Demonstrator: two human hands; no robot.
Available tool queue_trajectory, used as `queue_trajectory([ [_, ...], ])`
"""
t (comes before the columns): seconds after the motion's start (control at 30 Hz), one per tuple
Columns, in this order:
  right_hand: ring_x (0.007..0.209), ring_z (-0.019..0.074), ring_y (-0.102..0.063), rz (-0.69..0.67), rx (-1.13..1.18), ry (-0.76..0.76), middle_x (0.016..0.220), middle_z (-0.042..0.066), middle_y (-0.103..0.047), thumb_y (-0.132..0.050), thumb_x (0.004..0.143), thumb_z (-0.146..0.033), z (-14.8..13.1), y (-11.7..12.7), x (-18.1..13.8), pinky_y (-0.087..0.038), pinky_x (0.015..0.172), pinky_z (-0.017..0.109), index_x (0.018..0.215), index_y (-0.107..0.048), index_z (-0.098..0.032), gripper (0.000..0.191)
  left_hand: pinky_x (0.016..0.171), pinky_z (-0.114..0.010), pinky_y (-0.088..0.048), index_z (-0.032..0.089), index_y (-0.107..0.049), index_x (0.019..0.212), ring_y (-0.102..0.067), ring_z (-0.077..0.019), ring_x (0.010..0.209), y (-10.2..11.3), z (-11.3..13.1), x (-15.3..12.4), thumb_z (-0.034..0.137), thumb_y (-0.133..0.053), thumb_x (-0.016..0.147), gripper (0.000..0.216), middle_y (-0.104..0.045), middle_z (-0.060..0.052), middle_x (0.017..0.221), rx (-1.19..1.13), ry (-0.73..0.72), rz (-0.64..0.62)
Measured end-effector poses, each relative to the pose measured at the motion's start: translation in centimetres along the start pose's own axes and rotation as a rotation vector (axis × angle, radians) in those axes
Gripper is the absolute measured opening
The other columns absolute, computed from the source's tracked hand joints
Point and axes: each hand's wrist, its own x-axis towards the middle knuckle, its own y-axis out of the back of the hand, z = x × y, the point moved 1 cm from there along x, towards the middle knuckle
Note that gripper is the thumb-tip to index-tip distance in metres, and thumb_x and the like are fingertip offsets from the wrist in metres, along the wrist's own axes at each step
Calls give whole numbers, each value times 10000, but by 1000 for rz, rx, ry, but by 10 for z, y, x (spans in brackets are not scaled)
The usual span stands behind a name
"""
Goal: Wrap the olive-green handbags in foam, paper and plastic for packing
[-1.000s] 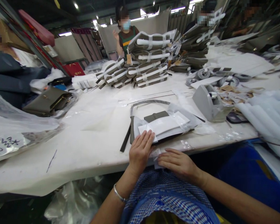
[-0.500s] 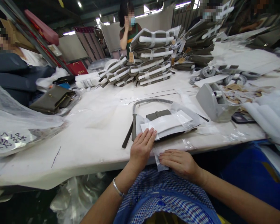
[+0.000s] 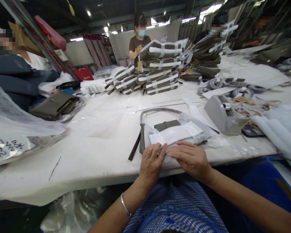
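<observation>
A flat olive-grey bag (image 3: 167, 125), partly wrapped in white paper and clear film (image 3: 177, 133), lies at the near edge of the white table (image 3: 94, 152). Its grey strap (image 3: 135, 148) hangs out to the left and a wrapped handle loop (image 3: 160, 110) curves behind it. My left hand (image 3: 151, 161) rests with flat fingers on the near left corner of the wrapping. My right hand (image 3: 189, 158) lies flat beside it, fingers stretched leftward until the fingertips of both hands meet on the film. I see nothing gripped in either hand.
A grey tape dispenser (image 3: 223, 114) stands right of the bag, with white foam rolls (image 3: 280, 127) beyond. Stacks of wrapped bags (image 3: 157, 69) fill the back. At left sit a bagged grey purse (image 3: 54, 105) and a marked plastic sack (image 3: 12, 142). A co-worker (image 3: 139, 40) stands behind.
My right hand has come up from the table edge onto the bag's wrapping, bringing the small clear strip with it. My left hand has slid slightly right to meet it.
</observation>
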Motion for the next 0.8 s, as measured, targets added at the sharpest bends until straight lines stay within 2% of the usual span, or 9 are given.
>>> queue_trajectory([
  [0.17, 885, 139, -719, 12, -2, -41, 991, -13, -760, -556, 912, -77, 9, -8, 14, -506, 990, 343, 1029, -702, -235, 245, 970, -420, -529, 171, -635, 1187, -591, -246, 1057, 1, -2, 1, 146, -557, 944, 257, -644, -103, 1165, -113, -6, 92],
  [0.23, 864, 146, -720, 24, -14, -84, 950, -17, -762, -568, 905, -89, 15, -13, 19, -504, 985, 353, 985, -710, -232, 217, 984, -416, -526, 142, -653, 1109, -588, -242, 1053, 1, -5, 0, 123, -560, 937, 197, -647, -110, 1147, -160, -13, 92],
  [0.37, 885, 174, -715, -8, -26, -200, 895, -26, -760, -608, 876, -118, 27, -25, 30, -487, 989, 379, 860, -726, -249, 176, 1028, -399, -513, 110, -614, 1167, -573, -238, 1109, 0, -13, -5, 111, -554, 937, 237, -639, -128, 1159, -267, -40, 28],
  [0.57, 896, 193, -681, -217, -17, -355, 903, -32, -751, -748, 798, -175, 41, -35, 48, -496, 871, 366, 756, -719, -252, 93, 1035, -371, -517, 105, -580, 1204, -577, -220, 1128, 1, -19, -8, 116, -557, 939, 266, -638, -128, 1195, -323, -54, 28],
  [0.67, 879, 194, -655, -343, -19, -372, 911, -28, -738, -782, 765, -202, 47, -37, 57, -491, 832, 358, 701, -704, -245, 110, 1011, -366, -534, 107, -588, 1174, -593, -221, 1116, 1, -21, -7, 121, -552, 942, 235, -641, -139, 1209, -290, -76, 40],
  [0.8, 863, 189, -643, -473, -7, -400, 907, -7, -712, -782, 743, -185, 53, -36, 71, -481, 788, 317, 713, -710, -234, 91, 1005, -367, -537, 93, -587, 1168, -582, -240, 1151, 3, -22, -4, 104, -550, 936, 235, -601, -152, 1324, -246, -112, 32],
])
